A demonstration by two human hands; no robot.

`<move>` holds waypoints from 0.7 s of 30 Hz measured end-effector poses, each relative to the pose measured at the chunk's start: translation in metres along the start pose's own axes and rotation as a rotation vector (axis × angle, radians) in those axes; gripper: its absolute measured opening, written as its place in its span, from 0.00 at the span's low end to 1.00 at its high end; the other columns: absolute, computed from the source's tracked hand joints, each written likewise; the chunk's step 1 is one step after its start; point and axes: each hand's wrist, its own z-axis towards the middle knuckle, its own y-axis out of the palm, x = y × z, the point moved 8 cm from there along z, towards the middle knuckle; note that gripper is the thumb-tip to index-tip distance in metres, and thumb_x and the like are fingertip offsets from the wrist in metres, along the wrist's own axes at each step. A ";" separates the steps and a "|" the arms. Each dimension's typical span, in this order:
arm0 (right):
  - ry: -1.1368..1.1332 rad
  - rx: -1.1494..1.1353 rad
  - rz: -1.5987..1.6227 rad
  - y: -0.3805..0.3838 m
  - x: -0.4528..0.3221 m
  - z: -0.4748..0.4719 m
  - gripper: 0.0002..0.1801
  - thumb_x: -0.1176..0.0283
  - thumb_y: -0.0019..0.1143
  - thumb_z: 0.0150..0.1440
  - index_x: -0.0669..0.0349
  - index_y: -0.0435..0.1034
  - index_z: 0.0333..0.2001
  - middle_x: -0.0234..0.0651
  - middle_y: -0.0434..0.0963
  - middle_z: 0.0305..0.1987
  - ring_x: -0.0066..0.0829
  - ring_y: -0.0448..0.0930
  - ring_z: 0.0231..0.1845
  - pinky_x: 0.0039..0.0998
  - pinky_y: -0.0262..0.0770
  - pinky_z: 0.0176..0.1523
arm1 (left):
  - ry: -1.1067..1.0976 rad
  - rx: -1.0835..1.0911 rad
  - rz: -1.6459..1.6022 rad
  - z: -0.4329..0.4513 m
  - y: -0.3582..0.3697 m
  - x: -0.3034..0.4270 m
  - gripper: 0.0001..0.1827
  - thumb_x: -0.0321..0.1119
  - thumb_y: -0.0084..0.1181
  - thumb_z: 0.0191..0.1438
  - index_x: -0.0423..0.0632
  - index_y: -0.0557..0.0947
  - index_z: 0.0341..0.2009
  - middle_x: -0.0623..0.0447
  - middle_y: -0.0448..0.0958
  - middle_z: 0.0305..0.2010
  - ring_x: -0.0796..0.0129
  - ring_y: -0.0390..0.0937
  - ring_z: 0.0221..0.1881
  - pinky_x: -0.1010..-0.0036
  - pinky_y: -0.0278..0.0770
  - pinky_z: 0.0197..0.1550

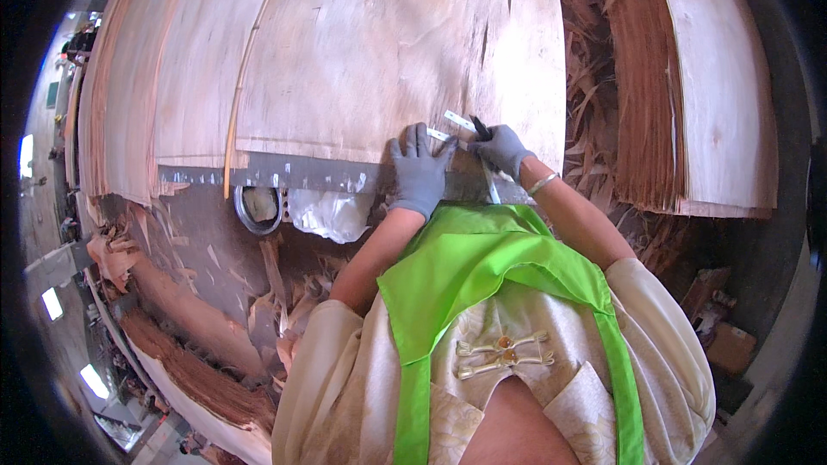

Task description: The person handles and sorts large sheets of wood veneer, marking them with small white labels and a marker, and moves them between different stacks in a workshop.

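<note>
My left hand (417, 174), in a grey glove, lies with fingers spread at the near edge of a pale wood veneer sheet (387, 64). Its fingertips are beside a short white perforated strip (438, 134), probably veneer tape. In my right hand (507, 150), also gloved, is a black tool (479, 128) whose working end I cannot make out. Another white strip (460, 121) rests on the veneer just beyond that hand. Below it a narrow white length (492, 186) runs down towards my apron. Dark splits (484, 42) show in the sheet.
A thin bamboo stick (239, 90) crosses the veneer at left. Under the bench edge (316, 171) are a round metal-rimmed object (258, 210) and clear plastic (329, 213). Another veneer stack (717, 90) stands right, past a gap full of scraps (585, 90). A cardboard box (731, 345) sits lower right.
</note>
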 end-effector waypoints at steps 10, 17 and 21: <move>-0.025 -0.008 0.547 -0.046 0.026 -0.035 0.11 0.67 0.55 0.53 0.64 0.72 0.35 0.26 0.69 0.20 0.15 0.65 0.15 0.19 0.61 0.18 | 0.039 -0.036 -0.002 0.019 -0.025 -0.001 0.23 0.37 0.44 0.52 0.64 0.70 0.55 0.41 0.67 0.55 0.52 0.63 0.57 0.47 0.50 0.59; -0.237 0.190 0.343 -0.121 -0.073 0.071 0.10 0.65 0.58 0.50 0.61 0.75 0.28 0.27 0.72 0.19 0.18 0.67 0.16 0.23 0.61 0.19 | 0.103 0.179 -0.136 0.132 -0.049 -0.012 0.25 0.34 0.42 0.51 0.47 0.69 0.55 0.46 0.65 0.58 0.58 0.62 0.58 0.60 0.55 0.60; -0.102 0.363 -0.146 -0.130 -0.074 0.099 0.16 0.63 0.60 0.46 0.69 0.74 0.23 0.35 0.75 0.18 0.23 0.73 0.18 0.28 0.63 0.20 | 0.277 0.125 0.030 0.179 0.006 0.034 0.25 0.33 0.35 0.54 0.47 0.64 0.58 0.49 0.58 0.64 0.59 0.54 0.64 0.55 0.46 0.64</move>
